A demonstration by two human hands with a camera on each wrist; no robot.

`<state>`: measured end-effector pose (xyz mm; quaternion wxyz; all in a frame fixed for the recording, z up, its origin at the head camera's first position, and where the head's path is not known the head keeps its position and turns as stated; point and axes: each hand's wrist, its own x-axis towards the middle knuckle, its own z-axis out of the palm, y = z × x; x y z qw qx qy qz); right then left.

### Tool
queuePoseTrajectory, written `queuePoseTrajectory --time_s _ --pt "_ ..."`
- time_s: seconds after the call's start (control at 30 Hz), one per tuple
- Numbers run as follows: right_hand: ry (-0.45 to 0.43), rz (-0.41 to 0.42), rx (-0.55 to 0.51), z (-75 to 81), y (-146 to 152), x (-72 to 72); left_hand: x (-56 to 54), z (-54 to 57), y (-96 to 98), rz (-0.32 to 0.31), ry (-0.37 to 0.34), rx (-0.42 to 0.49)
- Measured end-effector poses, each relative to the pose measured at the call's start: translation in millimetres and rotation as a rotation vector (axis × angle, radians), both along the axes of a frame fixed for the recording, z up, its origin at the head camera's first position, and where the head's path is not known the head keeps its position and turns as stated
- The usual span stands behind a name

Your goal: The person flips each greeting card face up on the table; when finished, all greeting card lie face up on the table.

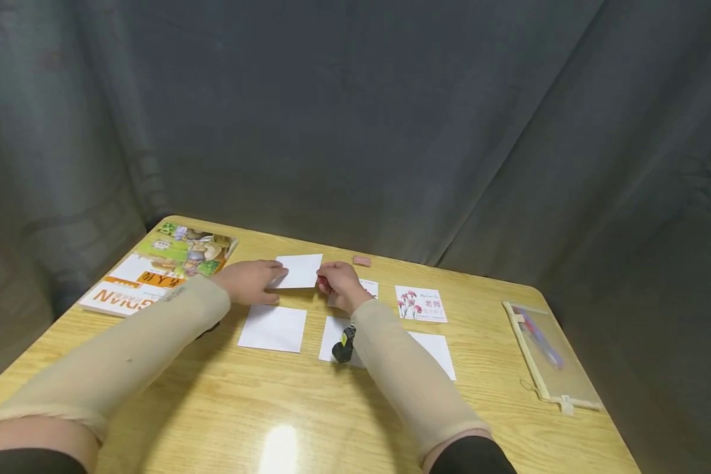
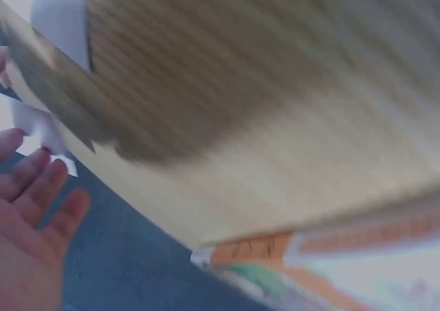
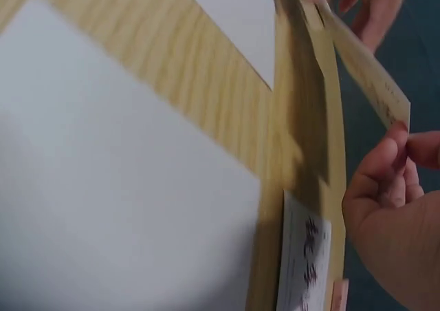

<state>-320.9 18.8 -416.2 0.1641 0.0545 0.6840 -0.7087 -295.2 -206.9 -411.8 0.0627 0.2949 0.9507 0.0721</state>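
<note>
And the right hand (image 3: 399, 221) pinches the raised card (image 3: 371, 70) by its right end, faint print showing, the left hand (image 3: 379, 14) at its left end! On the wooden table (image 3: 158, 43), a white sheet (image 3: 130, 180) near, a second sheet (image 3: 237, 25) to its left, a printed card (image 3: 302, 252) farther off, a pink block (image 3: 339, 296) beside that.

With the raised card (image 1: 299, 271) as clock centre, the curtain (image 1: 308, 131) hangs at 12 o'clock, behind the tabletop (image 1: 308, 395). This card is above the tabletop, between the left grip (image 1: 249, 280) and the right grip (image 1: 340, 283). At 9 lies the book (image 1: 160, 270); at 3, the eraser (image 1: 362, 261). Before the eraser there is a half-hidden card (image 1: 370, 286), then an uncovered card (image 1: 421, 303) to its right. The near row has the first card (image 1: 272, 328) at 7, the second card (image 1: 330, 337) at 5, the third card (image 1: 435, 349) at 4. Farther at 4 lies the pouch (image 1: 559, 385), pens (image 1: 539, 339) inside.
</note>
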Motion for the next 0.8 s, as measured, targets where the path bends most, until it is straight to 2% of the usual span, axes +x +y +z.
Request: queuePoseTrajectory --time_s 0.1,0.2,0.23,0.3,0.4,0.47,0.57,0.7,0.8 --pt "-0.024 0.025 -0.020 2.9 12 -3.8 -0.8 1.2 -3.2 -0.072 0.205 -0.045" --pt "-0.059 0.032 -0.025 4.8 22 -6.9 -1.6 2.9 -4.0 -0.137 0.366 0.007" --pt "-0.071 0.031 -0.027 5.3 25 -7.8 -1.8 3.4 -3.7 -0.152 0.404 0.031" --pt "-0.085 0.026 -0.041 6.2 29 -9.3 -2.3 4.3 -3.0 -0.166 0.436 0.076" --pt "-0.089 0.020 -0.074 6.9 34 -11.3 -3.4 5.0 -1.9 -0.143 0.428 0.121" --pt "-0.084 0.018 -0.090 7.3 36 -12.2 -3.2 5.9 -1.3 -0.096 0.377 0.159" --pt "-0.097 0.016 -0.095 7.8 38 -13.0 -1.9 8.9 0.2 0.018 0.279 0.252" --pt "-0.107 0.044 -0.066 9.3 39 -12.0 -0.9 15.7 4.4 0.194 0.143 0.429" --pt "-0.062 0.081 -0.012 7.3 39 -10.5 -1.3 20.3 6.4 0.273 0.083 0.526"
